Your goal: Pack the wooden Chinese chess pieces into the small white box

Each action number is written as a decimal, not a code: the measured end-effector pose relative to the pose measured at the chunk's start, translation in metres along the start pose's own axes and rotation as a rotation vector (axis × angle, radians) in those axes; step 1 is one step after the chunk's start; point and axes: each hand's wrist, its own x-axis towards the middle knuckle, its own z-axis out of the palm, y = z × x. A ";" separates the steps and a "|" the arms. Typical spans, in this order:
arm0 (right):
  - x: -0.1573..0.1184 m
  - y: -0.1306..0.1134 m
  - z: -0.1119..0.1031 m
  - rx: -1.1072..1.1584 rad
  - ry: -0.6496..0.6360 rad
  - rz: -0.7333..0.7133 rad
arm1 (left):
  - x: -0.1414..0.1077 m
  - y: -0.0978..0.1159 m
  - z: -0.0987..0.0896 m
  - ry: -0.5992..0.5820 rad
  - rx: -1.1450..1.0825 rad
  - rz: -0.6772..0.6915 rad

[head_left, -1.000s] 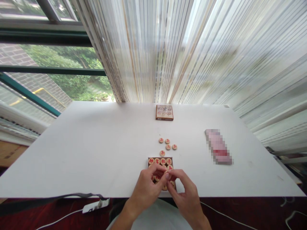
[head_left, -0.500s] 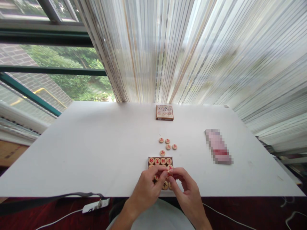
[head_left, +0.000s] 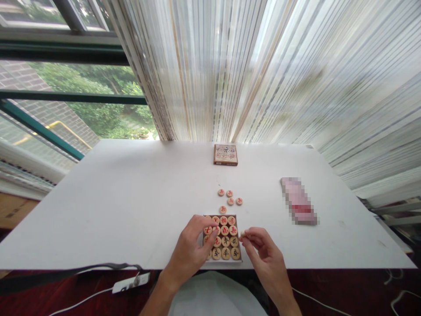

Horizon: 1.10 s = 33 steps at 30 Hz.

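A square box (head_left: 241, 252) at the table's front edge holds rows of round wooden pieces with red characters at the back and black ones at the front. Over the box's left side is my left hand (head_left: 197, 241), thumb and fingers apart, nothing seen between them. Just right of the box, my right hand (head_left: 263, 250) pinches a small wooden piece (head_left: 242, 235) at its fingertips. Beyond the box lie several loose red-marked pieces; the nearest one (head_left: 222, 210) is close to its back edge.
A flat printed box lid (head_left: 225, 155) rests near the back of the white table (head_left: 131, 197). A blurred pink object (head_left: 300, 202) lies to the right. Below the front edge at left are a white power strip (head_left: 130, 283) and a dark strap (head_left: 82, 268).
My hands have moved apart, the left one to the left and the right one to the right with a piece. More of the pieces in the box now show.
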 end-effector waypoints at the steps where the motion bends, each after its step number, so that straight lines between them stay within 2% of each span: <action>1: 0.000 0.000 0.000 0.000 -0.002 0.010 | 0.001 0.000 0.000 -0.019 0.020 0.042; 5: -0.001 -0.002 0.001 -0.012 -0.010 0.026 | 0.002 -0.002 0.000 -0.116 0.108 0.124; 12: -0.001 -0.017 0.003 -0.198 -0.040 0.017 | -0.002 -0.006 -0.007 -0.224 0.216 0.100; 20: -0.001 -0.015 0.013 -0.355 -0.132 -0.006 | -0.005 -0.011 -0.008 -0.243 0.268 0.093; 33: -0.002 -0.006 0.024 -0.513 -0.158 -0.206 | -0.005 -0.014 -0.004 -0.249 0.264 0.085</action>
